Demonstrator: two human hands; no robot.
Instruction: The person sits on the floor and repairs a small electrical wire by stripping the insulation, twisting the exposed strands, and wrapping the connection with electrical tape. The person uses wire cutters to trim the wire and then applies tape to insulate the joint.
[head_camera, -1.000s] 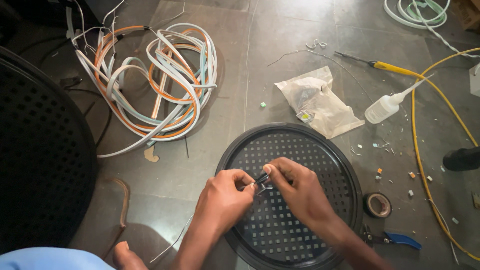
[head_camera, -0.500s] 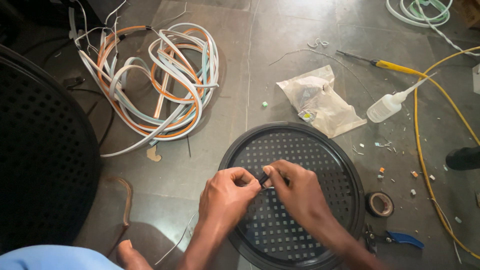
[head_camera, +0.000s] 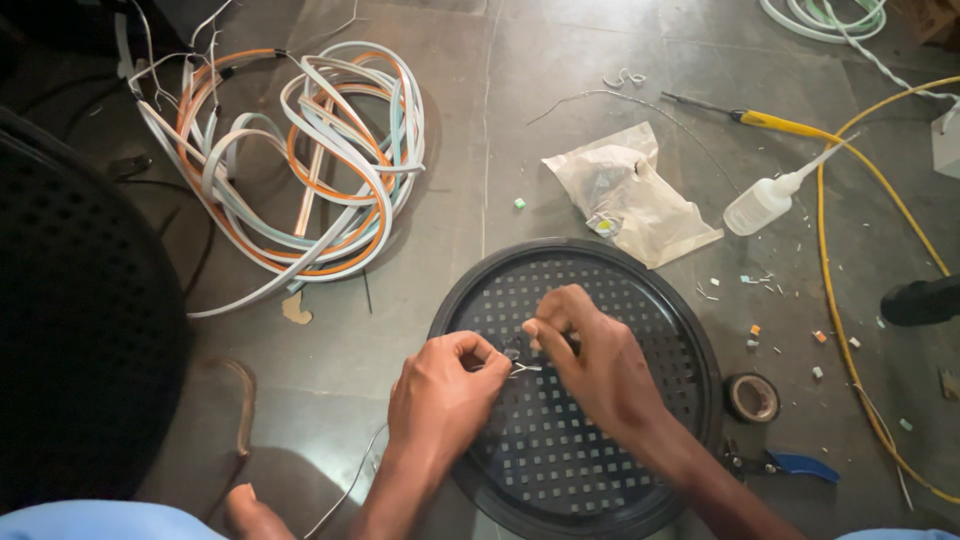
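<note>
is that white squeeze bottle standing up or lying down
Lying down: the squeeze bottle rests on its side on the floor, nozzle pointing up-right toward the yellow cable.

A single head-worn camera looks steeply down at a grey tiled floor (head_camera: 480, 150), close enough that the person's own forearms enter from the bottom edge. The left hand (head_camera: 440, 390) and right hand (head_camera: 595, 360) sit just below the frame's centre, over a round perforated black tray (head_camera: 690, 330). The view reaches outward to coiled flat cables (head_camera: 290, 160) at upper left. No second view exists, so nothing overlaps; the dark mass at far left is probably very near the lens.
</note>
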